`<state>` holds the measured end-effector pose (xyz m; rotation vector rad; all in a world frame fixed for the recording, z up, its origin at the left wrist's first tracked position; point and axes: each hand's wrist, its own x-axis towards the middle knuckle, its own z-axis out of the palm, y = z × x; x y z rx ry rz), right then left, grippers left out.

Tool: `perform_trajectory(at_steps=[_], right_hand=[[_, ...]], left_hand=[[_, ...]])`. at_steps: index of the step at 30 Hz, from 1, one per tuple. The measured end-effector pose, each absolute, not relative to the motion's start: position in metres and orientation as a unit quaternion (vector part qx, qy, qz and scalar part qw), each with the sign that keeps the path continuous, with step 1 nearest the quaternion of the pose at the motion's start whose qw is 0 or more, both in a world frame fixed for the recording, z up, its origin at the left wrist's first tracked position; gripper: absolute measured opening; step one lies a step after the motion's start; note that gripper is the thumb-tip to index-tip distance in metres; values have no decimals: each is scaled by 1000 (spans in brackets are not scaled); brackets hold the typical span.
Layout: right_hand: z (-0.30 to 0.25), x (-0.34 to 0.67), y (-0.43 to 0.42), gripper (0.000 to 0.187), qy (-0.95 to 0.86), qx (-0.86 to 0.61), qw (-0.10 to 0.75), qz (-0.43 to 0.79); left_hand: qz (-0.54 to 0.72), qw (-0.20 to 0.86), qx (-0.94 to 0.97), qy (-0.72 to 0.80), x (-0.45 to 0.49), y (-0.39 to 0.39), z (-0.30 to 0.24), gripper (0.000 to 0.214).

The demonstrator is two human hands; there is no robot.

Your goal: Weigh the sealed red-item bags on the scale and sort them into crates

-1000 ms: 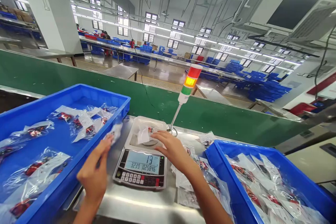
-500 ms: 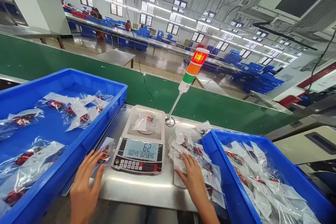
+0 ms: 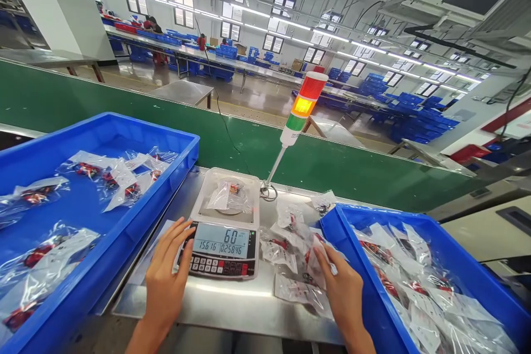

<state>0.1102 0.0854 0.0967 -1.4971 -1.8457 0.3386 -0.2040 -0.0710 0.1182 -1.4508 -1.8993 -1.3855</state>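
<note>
A counting scale [image 3: 224, 243] stands on the steel table [image 3: 232, 304], its display reading 60. One clear bag with a red part [image 3: 229, 197] lies on the scale's pan. My left hand [image 3: 165, 282] lies flat with fingers stretched out beside the scale's left edge, resting on a clear bag [image 3: 143, 257] and touching the keypad corner. My right hand [image 3: 342, 290] is at a loose pile of bags [image 3: 290, 249] to the right of the scale, with thumb and fingers closed on one bag from that pile.
A blue bin [image 3: 136, 221] with several bagged red parts is on the left, and another blue bin [image 3: 357, 215], fuller, on the right. A signal tower [image 3: 305, 105] with its amber light on rises behind the scale. A green conveyor belt [image 3: 340, 174] runs across behind the table.
The left hand slid forward over the bag up to the scale. The right hand moved right and closed on a bag in the pile. The scale reading dropped from 62 to 60, and the lit lamp went from red to amber.
</note>
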Motion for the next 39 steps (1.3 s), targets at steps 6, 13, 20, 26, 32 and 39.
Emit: perform_trajectory(at_steps=[6,13,20,26,32,39], right_hand=[[120,117,81,72,-577,-618,419,332],[116,123,77,67,-565,-569,419,427],[100,123,77,44,-647,-587,352,336],[97,123,79,57,-642,-585,392,304],[93,127,81,68,-625,-601,398,299],[99,132,79,58,-622,-636,329,317]], left_hand=[[-480,170,-557,-656,-201,-46,133,27],[-403,156,-641,-634,-206,-11,134,36],[-345,166,-661,-645,-218,23,141,30],[-332,177,-627,-682,-237,61,184,31],[-308,156,-666,-661,-244,62,209,29],[-377,110,-668,-632,-242,-3,207,45]])
